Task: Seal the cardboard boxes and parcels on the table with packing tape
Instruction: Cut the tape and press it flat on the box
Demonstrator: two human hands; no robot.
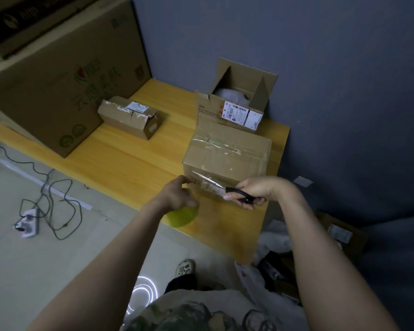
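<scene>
Cutting the tape strip [202,180] at the cardboard box [227,158]
Left grip [177,197] clasps the green tape roll [183,217], right grip [256,189] clasps scissors [222,189]; film seems thin, sticky: keep it taut

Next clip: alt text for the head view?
The right hand holds black-handled scissors to clear tape stretched from a taped cardboard box, while the left hand holds a green tape roll. Behind on the yellow table stand an open box and a small box.

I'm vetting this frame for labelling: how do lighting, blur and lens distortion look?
Head view: dim bluish light; glare on clear tape over the near box; left hand, green tape roll and scissors in the right hand motion-blurred; wide-angle lens skews the table; ring reflection on the floor.
</scene>
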